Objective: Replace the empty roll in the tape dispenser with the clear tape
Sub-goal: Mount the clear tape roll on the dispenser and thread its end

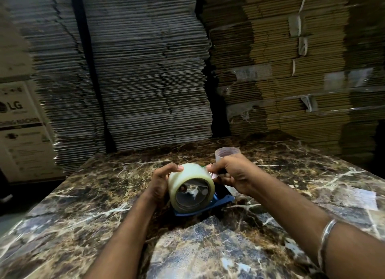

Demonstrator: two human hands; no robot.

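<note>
Two bare forearms reach in from the bottom of the frame over a marble-patterned table (312, 185), a metal bangle (327, 233) on the right wrist. At centre, the left hand (160, 185) wraps around the far side of a clear tape roll (190, 187), which sits on a blue tape dispenser (220, 201) resting on the table; the roll's open core faces the camera and slightly right. The right hand (233, 174) pinches the tape's loose end at the roll's upper right. Just behind it stands the empty roll (227, 152), upright. Bare tabletop spreads on both sides. Beyond, flattened cardboard stacks (145, 70) rise; a carton (18, 120) at left reads "LG".
</note>
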